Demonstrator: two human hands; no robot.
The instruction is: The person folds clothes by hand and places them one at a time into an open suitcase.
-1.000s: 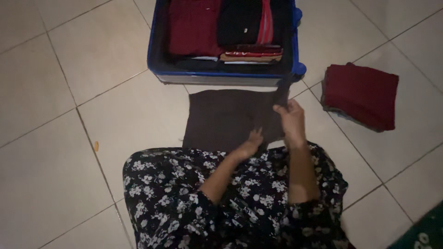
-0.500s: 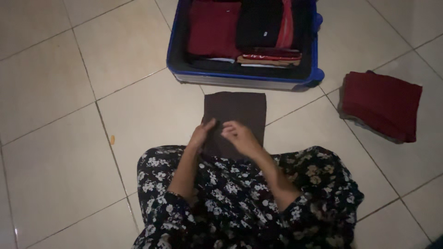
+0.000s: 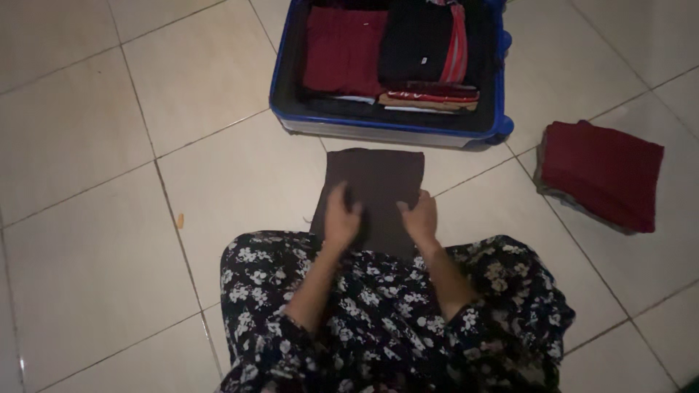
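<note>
A dark brown folded cloth (image 3: 378, 178) lies on the tiled floor just in front of my lap. My left hand (image 3: 341, 217) rests flat on its near left part, fingers spread. On the near right edge lies my right hand (image 3: 420, 215), pressing the fabric down. Both hands touch the cloth; neither lifts it. Beyond the cloth stands an open blue suitcase (image 3: 386, 127) with folded dark red, black and striped clothes packed inside.
A folded dark red garment pile (image 3: 601, 175) lies on the floor to the right. My lap is covered by a dark floral-print dress (image 3: 386, 320). A small orange scrap (image 3: 179, 220) sits on the tiles at left.
The wide cloth was folded over from the right into a narrow strip. Both hands then moved apart and settled flat on its near end.
</note>
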